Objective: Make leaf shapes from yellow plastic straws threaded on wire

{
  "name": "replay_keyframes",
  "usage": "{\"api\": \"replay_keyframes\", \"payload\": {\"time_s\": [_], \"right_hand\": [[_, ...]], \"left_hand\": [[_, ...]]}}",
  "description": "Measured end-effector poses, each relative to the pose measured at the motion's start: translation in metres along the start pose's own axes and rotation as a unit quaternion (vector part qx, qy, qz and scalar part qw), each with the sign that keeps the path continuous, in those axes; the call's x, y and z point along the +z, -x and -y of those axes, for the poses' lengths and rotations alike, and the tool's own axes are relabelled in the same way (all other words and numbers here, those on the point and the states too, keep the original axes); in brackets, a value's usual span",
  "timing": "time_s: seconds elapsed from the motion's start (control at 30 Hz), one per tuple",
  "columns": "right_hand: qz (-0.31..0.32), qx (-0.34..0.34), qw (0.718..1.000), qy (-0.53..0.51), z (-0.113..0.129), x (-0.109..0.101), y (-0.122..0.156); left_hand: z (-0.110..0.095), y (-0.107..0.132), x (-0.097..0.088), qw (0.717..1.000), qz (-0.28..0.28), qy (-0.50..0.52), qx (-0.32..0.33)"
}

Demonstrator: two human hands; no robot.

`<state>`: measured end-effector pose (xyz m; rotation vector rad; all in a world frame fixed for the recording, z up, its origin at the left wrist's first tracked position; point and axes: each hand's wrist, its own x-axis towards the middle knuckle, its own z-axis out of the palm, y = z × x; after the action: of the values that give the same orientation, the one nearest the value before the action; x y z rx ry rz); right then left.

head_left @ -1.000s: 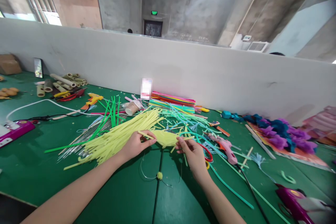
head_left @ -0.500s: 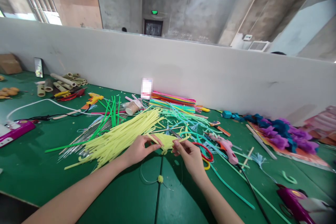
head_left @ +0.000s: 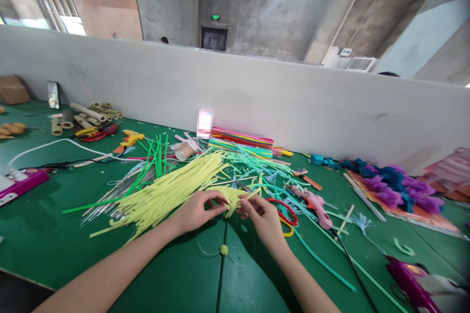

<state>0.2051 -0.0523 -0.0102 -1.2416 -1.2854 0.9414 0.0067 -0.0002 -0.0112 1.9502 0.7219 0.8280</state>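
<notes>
The left hand (head_left: 198,211) and right hand (head_left: 265,215) pinch yellow strips (head_left: 230,194) between their fingers: likely light, soft, bendy, best held near the ends.

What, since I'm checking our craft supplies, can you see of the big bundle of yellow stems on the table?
The bundle of yellow stems is a loose heap of long, thin, pale strands that look soft and fuzzy. It lies slantwise on the green table, its ends splayed and uneven. Silvery wires lie along its left side, and green stems lie there too. The left hand is in front of its right edge; whether they touch is unclear.
</notes>
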Motion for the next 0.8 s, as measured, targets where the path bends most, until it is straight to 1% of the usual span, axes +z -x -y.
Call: {"api": "replay_keyframes", "payload": {"time_s": [0.07, 0.13, 0.23, 0.3, 0.37, 0.43, 0.53, 0.63, 0.7, 0.8], "right_hand": [[0.024, -0.003, 1.0, 0.002, -0.003, 0.002, 0.001], [0.044, -0.009, 0.999, 0.021, -0.006, 0.004, 0.002], [0.073, -0.031, 0.993, 0.092, -0.008, 0.006, 0.004], [0.091, -0.057, 0.984, 0.14, -0.007, 0.007, 0.005], [0.096, -0.086, 0.976, 0.178, -0.006, 0.005, 0.006], [0.093, -0.095, 0.971, 0.197, -0.008, 0.003, 0.006], [0.08, -0.071, 0.975, 0.195, -0.015, 0.0, 0.005], [0.067, -0.056, 0.976, 0.198, -0.02, -0.001, 0.004], [0.067, -0.069, 0.972, 0.215, -0.019, -0.001, 0.005], [0.081, -0.12, 0.955, 0.259, -0.014, 0.001, 0.006]], "left_hand": [[-0.004, 0.001, 0.002, 0.999, 0.024, -0.021, 0.007], [-0.004, 0.002, 0.004, 0.997, 0.033, -0.069, 0.03], [0.001, 0.003, 0.007, 0.985, 0.05, -0.149, 0.079], [0.004, 0.002, 0.007, 0.98, 0.058, -0.169, 0.092], [0.006, 0.002, 0.006, 0.982, 0.051, -0.166, 0.079], [0.005, 0.002, 0.005, 0.986, 0.037, -0.154, 0.049], [0.003, 0.002, 0.003, 0.992, 0.012, -0.127, 0.003], [0.002, 0.003, 0.003, 0.995, -0.004, -0.102, -0.018], [0.002, 0.003, 0.002, 0.994, -0.009, -0.109, -0.024], [0.004, 0.002, 0.002, 0.991, -0.012, -0.133, -0.022]]}}
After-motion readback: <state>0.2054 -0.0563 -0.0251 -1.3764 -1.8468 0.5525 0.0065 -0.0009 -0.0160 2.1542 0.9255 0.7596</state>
